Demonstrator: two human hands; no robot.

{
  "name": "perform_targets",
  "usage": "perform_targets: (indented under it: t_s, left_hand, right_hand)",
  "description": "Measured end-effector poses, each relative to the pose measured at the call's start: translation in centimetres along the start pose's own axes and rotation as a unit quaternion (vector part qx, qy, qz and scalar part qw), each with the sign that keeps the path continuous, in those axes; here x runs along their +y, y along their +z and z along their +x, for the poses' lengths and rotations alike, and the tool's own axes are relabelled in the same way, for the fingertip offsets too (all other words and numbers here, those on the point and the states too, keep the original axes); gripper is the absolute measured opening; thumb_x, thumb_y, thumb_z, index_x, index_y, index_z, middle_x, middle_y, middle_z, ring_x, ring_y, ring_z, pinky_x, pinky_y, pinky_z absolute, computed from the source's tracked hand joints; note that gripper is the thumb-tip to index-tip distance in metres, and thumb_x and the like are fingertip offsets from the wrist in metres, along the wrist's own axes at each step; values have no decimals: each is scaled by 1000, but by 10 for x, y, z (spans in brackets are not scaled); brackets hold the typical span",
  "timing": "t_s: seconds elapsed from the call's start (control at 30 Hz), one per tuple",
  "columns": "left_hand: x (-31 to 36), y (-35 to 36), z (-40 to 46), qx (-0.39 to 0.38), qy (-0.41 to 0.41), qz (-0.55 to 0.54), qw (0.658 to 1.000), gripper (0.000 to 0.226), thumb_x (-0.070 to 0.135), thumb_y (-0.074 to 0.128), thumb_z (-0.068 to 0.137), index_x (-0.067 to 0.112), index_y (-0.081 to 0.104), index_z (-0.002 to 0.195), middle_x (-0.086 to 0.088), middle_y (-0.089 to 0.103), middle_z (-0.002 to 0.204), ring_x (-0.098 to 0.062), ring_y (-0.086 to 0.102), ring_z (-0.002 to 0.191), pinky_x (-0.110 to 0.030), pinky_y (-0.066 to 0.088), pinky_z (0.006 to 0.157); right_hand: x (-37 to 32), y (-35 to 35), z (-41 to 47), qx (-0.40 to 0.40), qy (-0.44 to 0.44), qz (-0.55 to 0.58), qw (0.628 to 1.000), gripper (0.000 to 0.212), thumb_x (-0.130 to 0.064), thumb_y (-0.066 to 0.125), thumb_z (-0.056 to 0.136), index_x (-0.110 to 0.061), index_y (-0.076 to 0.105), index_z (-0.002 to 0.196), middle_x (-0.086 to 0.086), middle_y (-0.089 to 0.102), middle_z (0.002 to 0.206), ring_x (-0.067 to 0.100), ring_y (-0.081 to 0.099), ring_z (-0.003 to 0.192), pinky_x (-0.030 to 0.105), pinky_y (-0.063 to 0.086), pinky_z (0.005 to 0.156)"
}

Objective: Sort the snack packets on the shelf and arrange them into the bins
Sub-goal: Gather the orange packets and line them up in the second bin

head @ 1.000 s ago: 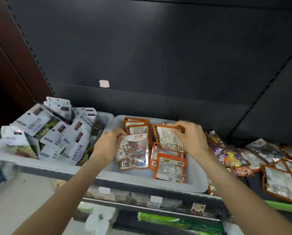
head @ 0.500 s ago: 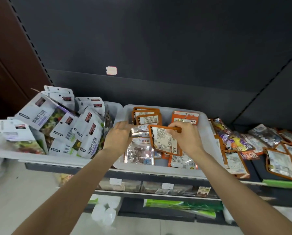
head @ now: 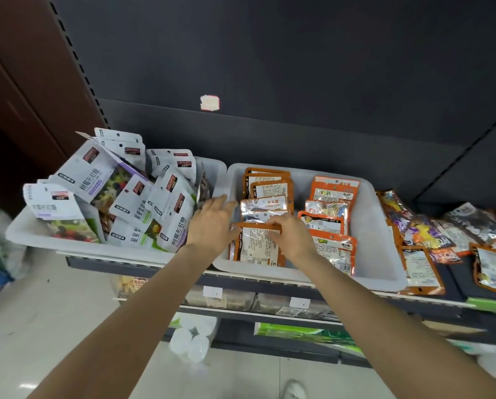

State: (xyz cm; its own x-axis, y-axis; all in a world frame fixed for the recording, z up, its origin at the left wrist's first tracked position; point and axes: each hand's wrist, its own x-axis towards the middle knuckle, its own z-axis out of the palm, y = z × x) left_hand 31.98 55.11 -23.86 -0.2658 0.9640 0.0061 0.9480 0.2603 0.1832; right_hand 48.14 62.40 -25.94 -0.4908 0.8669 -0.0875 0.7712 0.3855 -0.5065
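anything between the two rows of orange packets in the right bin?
Head view: nothing; a bare strip of right bin floor separates the left row from the right row.

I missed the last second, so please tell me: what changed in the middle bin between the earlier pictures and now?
The right hand lowered its orange packet into the front of the bin's left row and still pinches its top. The left hand let go of the silver packet and now lies open. The white packets stayed put.

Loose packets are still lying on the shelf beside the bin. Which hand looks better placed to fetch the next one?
Probably the right hand. The loose packets lie to the right of the middle bin, on that hand's side. The left hand rests open at the bin's left edge, farther away.
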Motion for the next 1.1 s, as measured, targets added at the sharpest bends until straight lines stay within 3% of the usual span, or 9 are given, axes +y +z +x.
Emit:
perform_targets:
  t_s: [0.17,0.3,0.43,0.53,0.63,0.83,0.9,1.1]
  left_hand:
    - [17,-2,-1,62,-3,-29,998,41,35,51,94,20,47,132,-3,52,131,-23,46,122,-38,37,102]
    - [55,-8,2,72,20,-121,990,38,33,48,97,23,46,134,-1,54,132,-20,55,115,-33,47,96]
    - [118,-12,7,77,49,-183,979,31,30,49,97,22,52,127,-2,61,122,-20,62,103,-31,53,85]
    - [177,-7,14,67,92,-198,973,31,28,49,97,23,52,127,-1,60,125,-21,62,104,-30,52,84]
    - [242,5,23,47,133,-206,968,32,26,50,96,21,52,128,-2,58,127,-20,60,106,-30,51,86]
    - [372,48,48,-10,176,-187,966,32,22,49,96,18,53,127,-4,55,125,-23,56,111,-34,49,83]
    - [408,70,59,-38,159,-165,973,33,23,49,96,18,51,128,-4,50,134,-23,51,119,-34,47,89]
    - [462,124,93,-129,117,-91,981,55,29,56,93,19,34,144,-5,29,152,-23,27,140,-37,32,109]
  right_hand:
    - [8,-27,-9,46,-29,-13,998,38,-19,61,91,-18,57,128,2,55,130,19,50,121,27,42,98]
    - [38,-60,-31,128,-3,2,992,33,-21,58,93,-19,59,126,0,54,133,17,49,123,25,38,101]
    - [90,-100,-55,198,27,14,980,26,-12,56,93,-15,64,118,5,59,120,20,55,110,22,41,86]
    - [139,-127,-73,221,55,1,974,26,-7,54,92,-11,65,115,9,60,116,25,54,109,28,42,87]
    - [195,-148,-88,206,100,-17,973,27,-10,55,92,-12,63,118,11,58,120,29,53,112,36,45,89]
    - [326,-196,-101,131,174,-23,976,33,-14,54,94,-14,56,127,12,51,131,30,55,110,36,46,88]
    - [367,-211,-100,120,182,-26,976,35,-15,55,94,-17,54,129,10,50,134,29,57,107,36,47,87]
    - [455,-234,-78,64,181,-37,981,50,-18,54,95,-18,38,142,11,35,148,29,36,134,40,39,105]
